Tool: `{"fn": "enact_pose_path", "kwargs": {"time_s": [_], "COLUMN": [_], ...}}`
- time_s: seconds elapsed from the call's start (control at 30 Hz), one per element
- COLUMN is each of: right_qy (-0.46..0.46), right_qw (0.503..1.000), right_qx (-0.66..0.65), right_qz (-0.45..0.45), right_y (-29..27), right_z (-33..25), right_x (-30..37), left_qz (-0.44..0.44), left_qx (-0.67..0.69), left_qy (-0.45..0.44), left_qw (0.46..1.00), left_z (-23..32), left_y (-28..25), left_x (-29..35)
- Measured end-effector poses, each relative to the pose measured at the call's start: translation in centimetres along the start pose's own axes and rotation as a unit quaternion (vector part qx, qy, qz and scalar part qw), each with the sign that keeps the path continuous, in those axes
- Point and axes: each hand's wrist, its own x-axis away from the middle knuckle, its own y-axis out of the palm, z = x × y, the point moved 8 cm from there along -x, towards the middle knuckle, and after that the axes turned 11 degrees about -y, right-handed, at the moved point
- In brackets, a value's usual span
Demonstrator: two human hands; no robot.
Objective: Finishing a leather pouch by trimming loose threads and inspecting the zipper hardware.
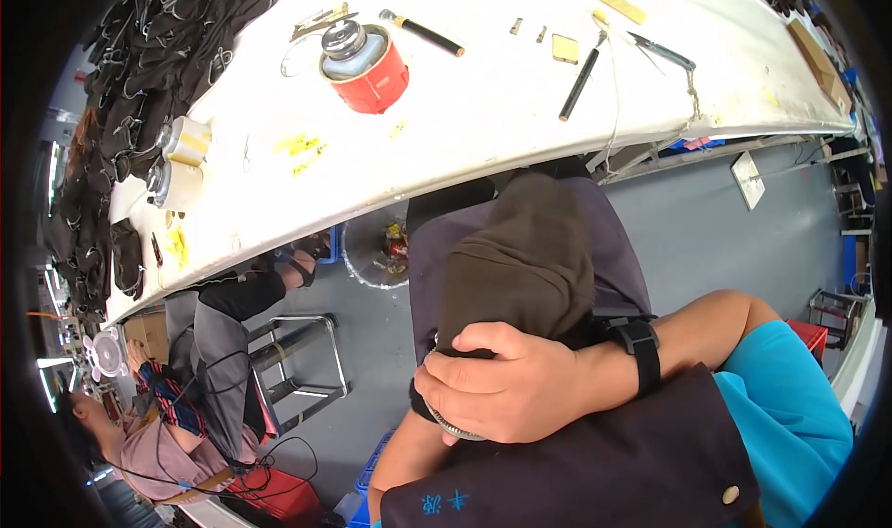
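Observation:
A dark brown cloth piece (520, 268), shaped like a long pouch or shoe upper, lies over my lap, with its rounded far end toward the table. My right hand (506, 379) is closed over its near end, fingers wrapped across the fabric. A metal zip-like edge (451, 426) shows below those fingers. My left forearm (404, 463) rises from the lower edge toward the same end. My left hand itself is hidden behind the cloth and my right hand, so its fingers do not show.
The white worktable (307, 184) holds a red pot (376, 89) with a metal-topped dispenser, brushes (581, 84), a yellowish block (565, 48) and two bottles (177, 184). Dark pieces (167, 45) are heaped at left. A waste bin (358, 254), stool (316, 389) and seated co-worker (149, 454) are nearby.

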Motion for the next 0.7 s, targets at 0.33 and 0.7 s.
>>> {"fn": "enact_pose_path", "kwargs": {"time_s": [0.33,0.7], "right_qy": [-0.065,0.158], "right_qw": [0.995,0.905], "right_qx": [-0.050,-0.394], "right_qz": [-0.047,-0.015], "right_y": [-1.2,1.9], "right_z": [-0.9,9.4], "right_x": [0.0,4.1], "left_qz": [-0.015,-0.080], "left_qx": [-0.029,-0.018], "left_qy": [-0.016,-0.033], "left_qw": [0.999,0.996], "left_z": [-1.6,-1.7], "left_y": [0.4,4.0], "left_x": [0.3,1.9]}}
